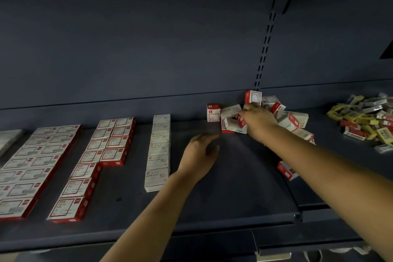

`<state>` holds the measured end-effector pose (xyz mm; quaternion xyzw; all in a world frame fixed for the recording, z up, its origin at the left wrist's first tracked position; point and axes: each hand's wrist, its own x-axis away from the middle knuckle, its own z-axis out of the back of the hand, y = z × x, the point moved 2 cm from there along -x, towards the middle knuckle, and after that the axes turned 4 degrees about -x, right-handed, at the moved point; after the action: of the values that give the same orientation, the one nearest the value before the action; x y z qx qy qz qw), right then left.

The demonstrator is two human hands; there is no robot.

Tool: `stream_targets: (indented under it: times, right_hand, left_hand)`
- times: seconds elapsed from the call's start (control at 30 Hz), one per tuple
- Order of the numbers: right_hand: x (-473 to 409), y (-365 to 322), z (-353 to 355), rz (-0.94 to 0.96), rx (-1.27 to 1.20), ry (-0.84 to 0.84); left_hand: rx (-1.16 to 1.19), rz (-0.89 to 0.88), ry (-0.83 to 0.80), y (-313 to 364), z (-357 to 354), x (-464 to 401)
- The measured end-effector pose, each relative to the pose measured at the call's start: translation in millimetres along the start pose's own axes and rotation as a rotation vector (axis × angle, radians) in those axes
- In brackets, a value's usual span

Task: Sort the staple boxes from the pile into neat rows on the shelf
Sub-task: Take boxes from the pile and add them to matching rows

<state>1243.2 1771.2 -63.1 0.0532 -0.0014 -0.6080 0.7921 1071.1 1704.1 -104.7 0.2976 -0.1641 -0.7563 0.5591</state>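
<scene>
Two hands out: right hand (256,120) fingers curl into pile (276,115), grasp unclear; left hand (201,153) relaxed, empty; next, lift one box toward rows (158,151)

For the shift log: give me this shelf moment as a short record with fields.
left hand: open, hovering over bare shelf, holding nothing
right hand: reaching into the pile, fingers hidden among boxes
sorted rows: red-and-white boxes flat at left
white row: single file, marked paper clips
stray box: lying apart, under the right forearm
other heap: yellow and red packs, far right
</scene>
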Motion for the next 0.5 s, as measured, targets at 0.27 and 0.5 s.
stream_targets:
  times: [0.27,0.5]
  right_hand:
    - [24.6,-5.8,0.9,0.082,-0.357,0.348]
    - [68.1,-43.3,-18.1,0.148,-0.921,0.528]
  left_hand:
    - [0.265,0.119,0.007,-0.1,-5.4,19.3]
    - [0.946,0.49,0.044,2.1,10.9,33.6]
